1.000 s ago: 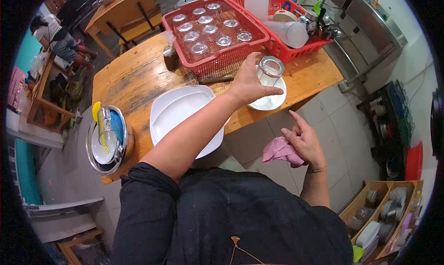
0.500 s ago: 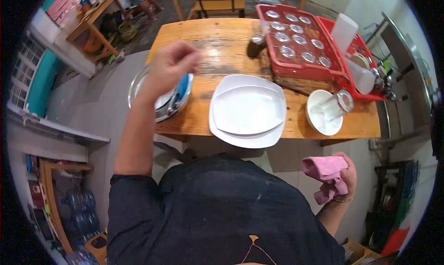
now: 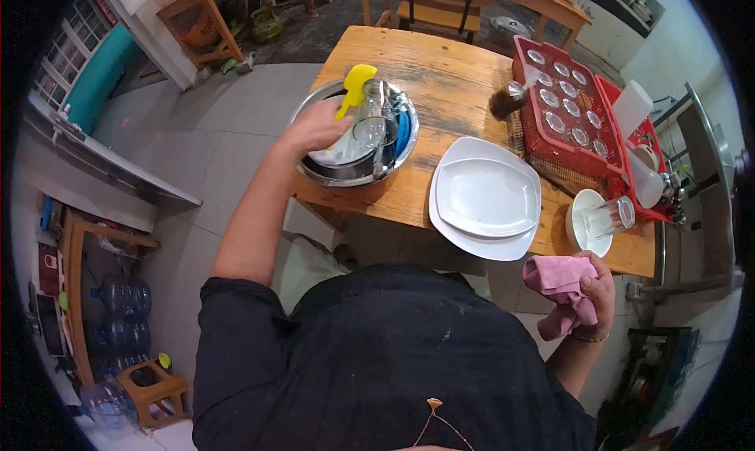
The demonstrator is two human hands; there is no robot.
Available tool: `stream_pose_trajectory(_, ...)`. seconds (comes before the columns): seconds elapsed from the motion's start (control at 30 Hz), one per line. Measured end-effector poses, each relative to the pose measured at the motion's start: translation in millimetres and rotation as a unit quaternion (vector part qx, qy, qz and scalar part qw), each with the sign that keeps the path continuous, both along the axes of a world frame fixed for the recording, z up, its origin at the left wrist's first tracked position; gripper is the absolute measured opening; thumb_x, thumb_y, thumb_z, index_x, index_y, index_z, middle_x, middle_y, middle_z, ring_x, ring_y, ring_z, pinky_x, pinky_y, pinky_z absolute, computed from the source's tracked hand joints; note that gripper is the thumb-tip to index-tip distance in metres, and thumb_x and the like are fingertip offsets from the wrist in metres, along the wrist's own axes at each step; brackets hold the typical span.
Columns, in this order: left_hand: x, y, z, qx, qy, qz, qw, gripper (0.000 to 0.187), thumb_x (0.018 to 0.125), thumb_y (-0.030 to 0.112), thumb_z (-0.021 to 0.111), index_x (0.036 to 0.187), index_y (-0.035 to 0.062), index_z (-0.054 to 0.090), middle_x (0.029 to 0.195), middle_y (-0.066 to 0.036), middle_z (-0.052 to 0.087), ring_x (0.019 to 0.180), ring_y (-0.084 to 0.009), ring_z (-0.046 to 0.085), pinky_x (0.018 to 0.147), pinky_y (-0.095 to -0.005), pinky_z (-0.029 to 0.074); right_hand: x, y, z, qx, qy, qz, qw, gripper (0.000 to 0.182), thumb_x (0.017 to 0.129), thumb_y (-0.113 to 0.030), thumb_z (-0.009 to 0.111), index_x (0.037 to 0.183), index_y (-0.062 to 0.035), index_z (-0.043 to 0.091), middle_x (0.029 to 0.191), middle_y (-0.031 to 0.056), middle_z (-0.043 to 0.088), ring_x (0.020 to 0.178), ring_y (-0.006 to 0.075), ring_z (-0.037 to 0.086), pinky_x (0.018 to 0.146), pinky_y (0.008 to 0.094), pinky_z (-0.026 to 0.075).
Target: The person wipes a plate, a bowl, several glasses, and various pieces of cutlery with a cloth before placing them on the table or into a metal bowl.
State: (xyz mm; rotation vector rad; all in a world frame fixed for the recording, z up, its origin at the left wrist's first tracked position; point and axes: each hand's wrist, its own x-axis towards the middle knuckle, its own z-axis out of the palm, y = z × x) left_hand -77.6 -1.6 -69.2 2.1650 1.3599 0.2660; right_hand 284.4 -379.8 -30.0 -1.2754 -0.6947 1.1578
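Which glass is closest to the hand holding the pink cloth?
The one glass in the white bowl, just beyond the right hand. The other glasses are farther off, upside down in the red basket or in the metal basin.

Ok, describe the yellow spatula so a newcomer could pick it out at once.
Find the near table, then the metal bowl at its left end in view. The spatula is at the bowl's far side, by the left hand. Its broad, opaque yellow head sets it apart from the clear glass beside it.
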Motion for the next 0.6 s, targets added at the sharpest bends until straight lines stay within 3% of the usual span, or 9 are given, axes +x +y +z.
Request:
stream_pose_trajectory(0.07,10.3,6.0,-19.6,0.008,-0.132,-0.003,0.991,0.050,0.092,0.038,0.051,0.117,-0.0050,0.058,0.116,-0.025,0.062,0.112,-0.0358,0.057,0.096,-0.0397,0.043,-12.2,5.9,4.9,0.005,0.004,0.000,1.000,0.044,0.075,-0.021,0.071,0.107,0.0036,0.053,0.089,0.0106,0.064,0.074,0.0150,0.061,0.068,0.0265,0.050)
stream_pose_trajectory(0.1,18.4,-11.8,7.2,-0.043,-0.135,-0.012,0.990,0.052,0.094,0.038,0.049,0.120,-0.0064,0.055,0.114,-0.024,0.062,0.110,-0.0340,0.058,0.096,-0.0385,0.042,-15.8,7.3,7.4,0.009,0.006,-0.001,1.000,0.042,0.076,-0.020,0.070,0.107,0.0034,0.053,0.089,0.0106,0.064,0.073,0.0149,0.061,0.067,0.0263,0.050)
stream_pose_trajectory(0.2,29.1,18.2,-27.0,-0.111,-0.163,0.077,0.977,0.069,0.088,0.053,0.056,0.126,-0.0054,0.051,0.112,-0.023,0.062,0.107,-0.0309,0.059,0.091,-0.0386,0.046,-17.9,6.5,12.9,-0.013,-0.013,0.027,0.999,0.037,0.079,-0.018,0.069,0.105,0.0026,0.053,0.086,0.0106,0.064,0.069,0.0148,0.062,0.060,0.0263,0.052)
stream_pose_trajectory(0.3,44.7,-16.6,7.0,-0.147,-0.138,0.124,0.972,0.079,0.080,0.065,0.062,0.121,-0.0016,0.054,0.102,-0.016,0.061,0.088,-0.0234,0.062,0.069,-0.0350,0.054,-23.2,3.9,11.2,-0.014,-0.013,0.008,1.000,0.034,0.080,-0.016,0.068,0.104,0.0021,0.053,0.084,0.0108,0.064,0.065,0.0144,0.062,0.054,0.0255,0.053)
stream_pose_trajectory(0.4,47.9,3.1,-13.1,-0.255,-0.170,0.098,0.947,0.088,0.066,0.070,0.073,0.118,0.0021,0.053,0.096,-0.013,0.059,0.074,-0.0204,0.060,0.064,-0.0346,0.054,-20.5,2.9,10.6,-0.050,-0.029,0.026,0.998,0.033,0.080,-0.016,0.068,0.104,0.0020,0.053,0.083,0.0114,0.064,0.064,0.0143,0.062,0.048,0.0250,0.053)
stream_pose_trajectory(0.5,37.8,24.5,-4.8,-0.456,-0.293,0.129,0.831,0.081,0.065,0.065,0.078,0.115,0.0063,0.053,0.092,-0.011,0.058,0.068,-0.0172,0.058,0.062,-0.0329,0.053,-29.9,8.3,11.1,-0.051,-0.046,0.023,0.997,0.033,0.080,-0.017,0.067,0.103,0.0023,0.053,0.082,0.0121,0.064,0.056,0.0140,0.061,0.040,0.0245,0.050)
stream_pose_trajectory(0.6,51.2,32.5,-14.4,-0.384,-0.260,0.205,0.862,0.070,0.067,0.059,0.080,0.111,0.0103,0.055,0.088,-0.009,0.060,0.067,-0.0158,0.059,0.061,-0.0325,0.052,-25.7,12.5,-1.7,-0.043,-0.066,0.030,0.996,0.033,0.080,-0.018,0.068,0.102,0.0024,0.053,0.081,0.0123,0.064,0.055,0.0146,0.061,0.036,0.0252,0.049)
